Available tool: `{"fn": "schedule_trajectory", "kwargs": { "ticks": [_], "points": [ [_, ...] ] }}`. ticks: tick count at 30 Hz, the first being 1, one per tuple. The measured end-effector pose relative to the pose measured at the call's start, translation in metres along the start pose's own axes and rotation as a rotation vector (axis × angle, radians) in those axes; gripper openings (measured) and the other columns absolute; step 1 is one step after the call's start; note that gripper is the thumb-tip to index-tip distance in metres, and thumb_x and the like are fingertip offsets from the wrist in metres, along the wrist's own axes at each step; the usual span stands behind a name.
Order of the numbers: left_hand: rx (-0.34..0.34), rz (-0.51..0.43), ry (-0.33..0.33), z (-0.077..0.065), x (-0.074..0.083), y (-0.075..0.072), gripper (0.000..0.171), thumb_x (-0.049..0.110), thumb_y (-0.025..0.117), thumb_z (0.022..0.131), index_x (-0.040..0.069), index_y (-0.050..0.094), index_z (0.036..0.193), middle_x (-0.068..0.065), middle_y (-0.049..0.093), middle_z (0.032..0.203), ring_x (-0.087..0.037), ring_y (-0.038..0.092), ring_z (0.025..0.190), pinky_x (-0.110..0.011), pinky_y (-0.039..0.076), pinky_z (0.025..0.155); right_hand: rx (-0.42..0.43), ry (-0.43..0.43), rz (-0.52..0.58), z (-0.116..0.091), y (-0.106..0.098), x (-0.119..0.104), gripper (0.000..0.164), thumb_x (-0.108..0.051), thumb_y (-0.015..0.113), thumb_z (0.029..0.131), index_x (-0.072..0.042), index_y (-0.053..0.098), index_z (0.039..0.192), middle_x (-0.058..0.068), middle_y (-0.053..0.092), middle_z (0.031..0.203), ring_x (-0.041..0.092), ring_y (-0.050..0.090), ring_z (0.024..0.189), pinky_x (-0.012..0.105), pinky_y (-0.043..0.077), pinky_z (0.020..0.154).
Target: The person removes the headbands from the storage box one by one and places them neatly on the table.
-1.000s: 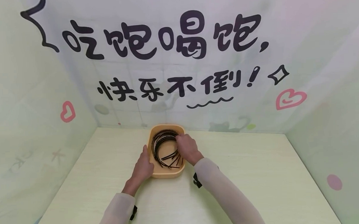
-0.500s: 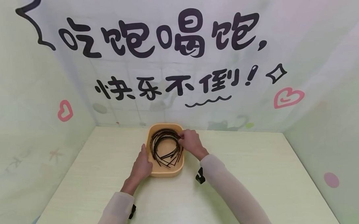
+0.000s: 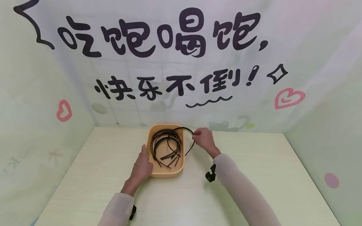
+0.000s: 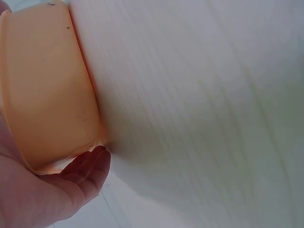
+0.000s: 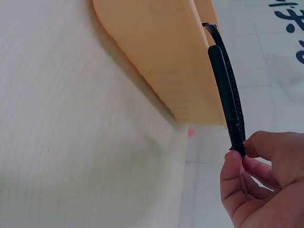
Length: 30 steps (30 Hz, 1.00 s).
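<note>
An orange plastic storage box (image 3: 168,175) with rounded corners stands at the back of the table, several black toothed headbands (image 3: 158,144) piled inside. My left hand (image 3: 142,166) grips its left wall; in the left wrist view the fingers (image 4: 97,173) reach round the box's outer side. Between thumb and fingers, my right hand (image 3: 204,138) pinches one black headband (image 3: 184,128) at its side, just right of the box. One arm of that headband hangs outside the right wall, while the other side still arches over the box. The right wrist view shows the pinched headband (image 5: 227,90) edge-on, close along the box's rim.
The pale wooden table (image 3: 255,177) ends at a printed wall cloth (image 3: 169,113) right behind the box. Cloth-covered side walls (image 3: 331,127) close in the left and right. Black camera mounts (image 3: 211,174) sit under both sleeves.
My right hand has moved right, out of the box, drawing one headband partly over the right wall. My left hand keeps its hold on the box. The head view has shifted slightly.
</note>
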<state>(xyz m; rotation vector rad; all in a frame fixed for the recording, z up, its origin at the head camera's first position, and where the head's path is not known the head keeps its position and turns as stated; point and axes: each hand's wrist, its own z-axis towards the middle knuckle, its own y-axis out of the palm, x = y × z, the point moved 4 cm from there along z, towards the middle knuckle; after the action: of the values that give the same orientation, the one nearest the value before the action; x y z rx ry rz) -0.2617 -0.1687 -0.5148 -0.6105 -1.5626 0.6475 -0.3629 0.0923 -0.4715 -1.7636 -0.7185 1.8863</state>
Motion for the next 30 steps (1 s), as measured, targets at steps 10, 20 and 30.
{"fn": "schedule_trajectory", "kwargs": {
  "ticks": [10,20,30],
  "points": [
    [-0.006,-0.008,0.006,0.000,-0.001,0.001,0.081,-0.007,0.042,0.086,-0.009,-0.002,0.154,-0.041,0.031,0.147,-0.051,0.046,0.127,-0.060,0.043,0.099,0.065,0.147,0.253,0.000,-0.014,0.028,0.023,-0.008,0.065,0.090,0.002,0.072,0.110,0.024,0.073,0.100,0.026,0.073,0.074,0.033,0.059,0.068],
    [0.001,-0.013,0.005,0.001,-0.003,0.000,0.082,-0.006,0.042,0.086,-0.009,-0.002,0.155,-0.041,0.031,0.147,-0.052,0.044,0.128,-0.060,0.042,0.100,0.121,0.234,0.340,-0.001,-0.026,0.052,0.026,-0.005,0.064,0.089,0.005,0.070,0.112,0.028,0.071,0.103,0.028,0.072,0.074,0.035,0.059,0.070],
    [-0.005,-0.021,-0.003,0.003,-0.004,0.001,0.082,-0.006,0.042,0.086,-0.008,-0.001,0.155,-0.040,0.031,0.148,-0.051,0.046,0.128,-0.059,0.043,0.099,0.124,0.342,0.348,-0.002,-0.027,0.075,0.026,-0.006,0.062,0.090,0.004,0.070,0.112,0.023,0.071,0.098,0.016,0.066,0.066,0.033,0.059,0.067]
  ]
}}
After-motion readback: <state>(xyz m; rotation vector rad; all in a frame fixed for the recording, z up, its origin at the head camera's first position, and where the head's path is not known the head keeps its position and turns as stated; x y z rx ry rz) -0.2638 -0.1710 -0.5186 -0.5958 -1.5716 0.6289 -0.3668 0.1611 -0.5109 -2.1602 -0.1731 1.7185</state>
